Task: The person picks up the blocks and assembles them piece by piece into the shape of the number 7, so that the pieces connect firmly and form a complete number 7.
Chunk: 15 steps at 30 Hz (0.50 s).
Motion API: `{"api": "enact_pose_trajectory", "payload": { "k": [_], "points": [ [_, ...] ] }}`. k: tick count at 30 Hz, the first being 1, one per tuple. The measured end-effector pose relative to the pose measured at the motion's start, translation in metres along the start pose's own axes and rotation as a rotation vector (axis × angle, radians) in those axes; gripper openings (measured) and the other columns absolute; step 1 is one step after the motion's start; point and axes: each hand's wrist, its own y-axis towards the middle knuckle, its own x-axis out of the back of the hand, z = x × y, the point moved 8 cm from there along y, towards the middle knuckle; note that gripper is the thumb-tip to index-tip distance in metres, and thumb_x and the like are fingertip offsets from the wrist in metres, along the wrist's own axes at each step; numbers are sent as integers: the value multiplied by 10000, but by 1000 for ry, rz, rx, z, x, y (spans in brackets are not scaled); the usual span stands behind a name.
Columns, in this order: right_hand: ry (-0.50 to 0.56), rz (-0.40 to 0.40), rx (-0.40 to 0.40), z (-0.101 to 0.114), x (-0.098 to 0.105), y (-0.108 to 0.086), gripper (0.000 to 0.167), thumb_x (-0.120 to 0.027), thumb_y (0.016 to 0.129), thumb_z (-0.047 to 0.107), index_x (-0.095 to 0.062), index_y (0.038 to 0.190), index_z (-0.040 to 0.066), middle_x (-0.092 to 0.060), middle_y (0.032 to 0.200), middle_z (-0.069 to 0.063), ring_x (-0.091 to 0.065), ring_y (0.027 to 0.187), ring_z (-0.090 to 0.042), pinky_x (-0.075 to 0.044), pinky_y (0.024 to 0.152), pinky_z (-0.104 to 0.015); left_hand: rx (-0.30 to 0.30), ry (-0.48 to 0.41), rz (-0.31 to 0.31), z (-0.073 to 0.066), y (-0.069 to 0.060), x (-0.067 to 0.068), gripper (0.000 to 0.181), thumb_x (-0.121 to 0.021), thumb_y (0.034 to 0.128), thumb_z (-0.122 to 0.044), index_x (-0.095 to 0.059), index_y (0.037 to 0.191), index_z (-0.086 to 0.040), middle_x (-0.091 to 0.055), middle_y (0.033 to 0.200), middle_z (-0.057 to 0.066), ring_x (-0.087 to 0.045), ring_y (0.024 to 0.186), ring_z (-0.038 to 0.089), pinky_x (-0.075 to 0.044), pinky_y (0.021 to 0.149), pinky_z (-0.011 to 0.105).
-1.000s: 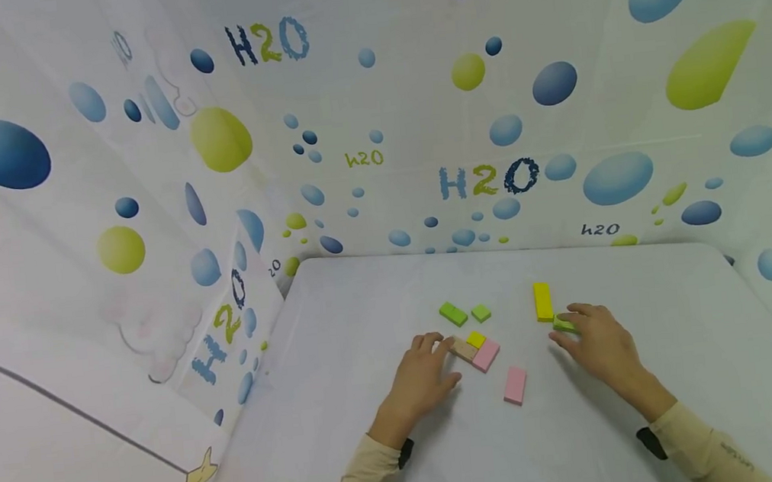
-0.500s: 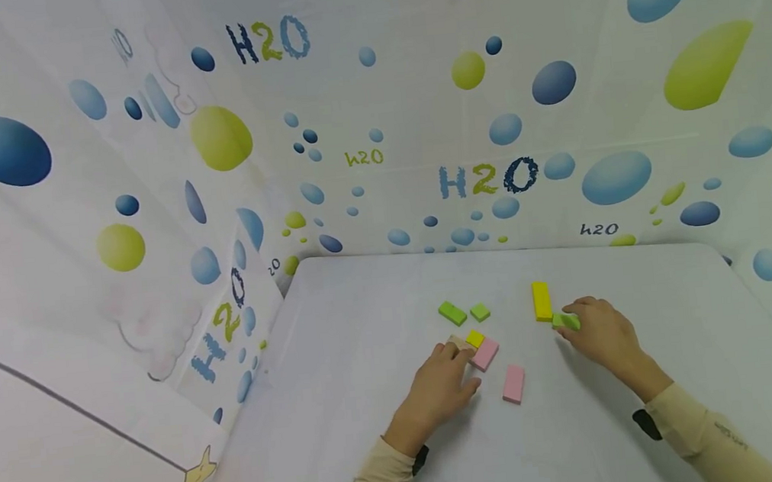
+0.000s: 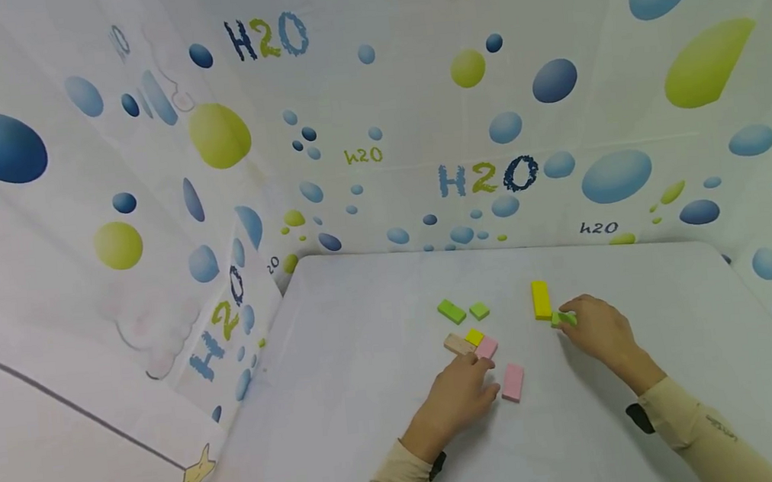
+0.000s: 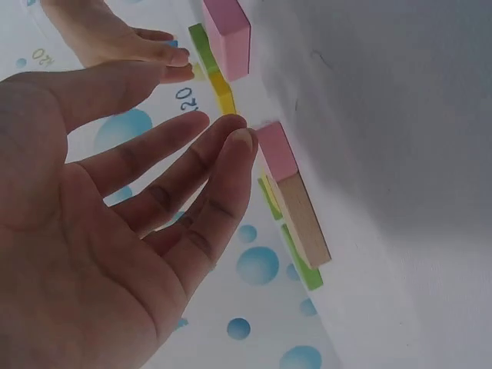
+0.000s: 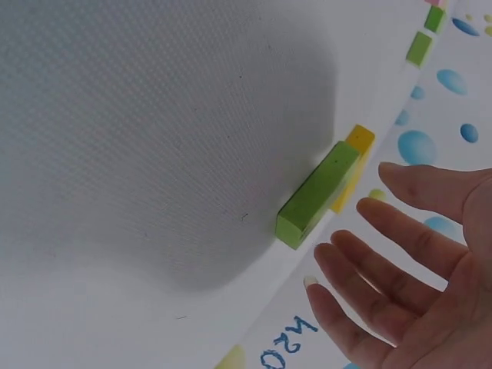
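Note:
My left hand (image 3: 456,399) hovers low over the white table, fingers loosely bent and holding nothing. Its fingertips (image 4: 244,138) lie close beside a pink block (image 4: 277,151); whether they touch it I cannot tell. That pink block adjoins a bare wooden block (image 3: 458,344) and a small yellow block (image 3: 474,337). A second pink block (image 3: 512,383) lies just right of the left hand. My right hand (image 3: 602,335) is at a green block (image 5: 319,192), with fingers spread and relaxed beside it, partly covering it in the head view. This green block meets a long yellow block (image 3: 541,300).
Beyond the wooden block lie a green oblong block (image 3: 451,312) and a small green block (image 3: 479,310). The white table (image 3: 364,304) ends at a back wall covering (image 3: 409,193) printed with bubbles and letters.
My left hand has moved right and nearer to me, from the wooden block past the pink one, uncovering the wooden block again. The right hand has shifted slightly at the green block.

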Motion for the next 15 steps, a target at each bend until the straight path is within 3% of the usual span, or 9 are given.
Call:
{"api": "enact_pose_trajectory", "payload": {
  "k": [4,8,12,15],
  "points": [
    [13,6,-5,-1,1,1,326,-754,918,170,-754,1178,-26,-675,1215,-307,-639,786,-290,-563,585,-427,-22,23,28,-8,1,-2,330,-762,954,-301,-732,1243,-144,-658,1019,-20,-591,887,91,-508,677,217],
    [21,11,-5,-1,4,0,307,-748,911,141,-756,1169,-26,-686,1184,-303,-571,716,-246,-506,523,-366,-25,27,12,-15,3,-2,309,-743,968,-307,-737,1232,-145,-665,1012,-14,-609,876,98,-515,666,223],
    [19,23,5,-2,3,2,293,-743,902,120,-757,1154,-30,-696,1140,-293,-608,748,-278,-524,543,-407,45,-16,-14,-18,6,-2,269,-735,968,-283,-748,1179,-116,-699,1030,14,-665,887,136,-550,701,257],
    [15,29,13,-3,1,3,286,-738,894,109,-760,1143,-31,-703,1117,-281,-660,826,-327,-556,600,-465,121,-60,-9,-18,9,-7,261,-755,951,-283,-748,1134,-98,-705,987,22,-663,807,137,-543,679,264]
  ]
}}
